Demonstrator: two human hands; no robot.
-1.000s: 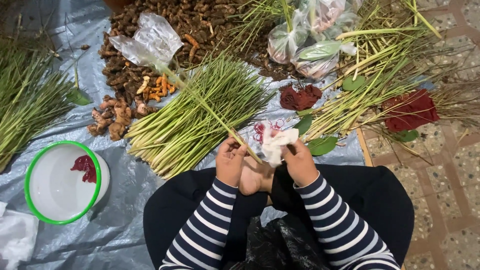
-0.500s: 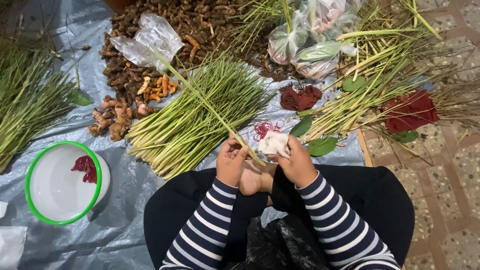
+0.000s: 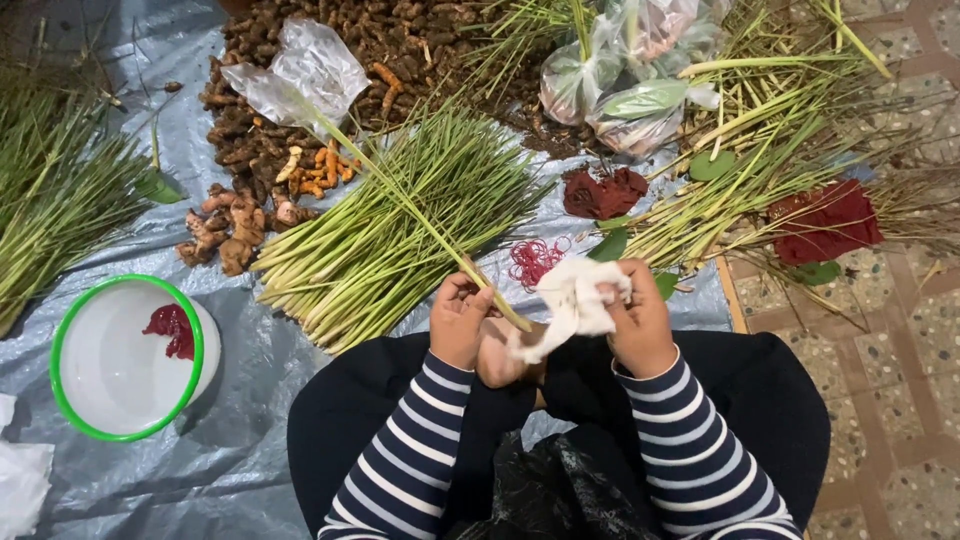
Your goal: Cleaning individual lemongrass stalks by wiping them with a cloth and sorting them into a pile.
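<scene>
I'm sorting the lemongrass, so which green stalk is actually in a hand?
The single long green stalk slanting over the middle pile, its base gripped by the left hand; all others lie loose in heaps.

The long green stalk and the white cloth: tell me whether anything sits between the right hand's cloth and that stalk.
Nothing visible does. The left hand grips the long green stalk near its base, and the white cloth in the right hand lies right beside the stalk's lower end, close above the lap.
</scene>
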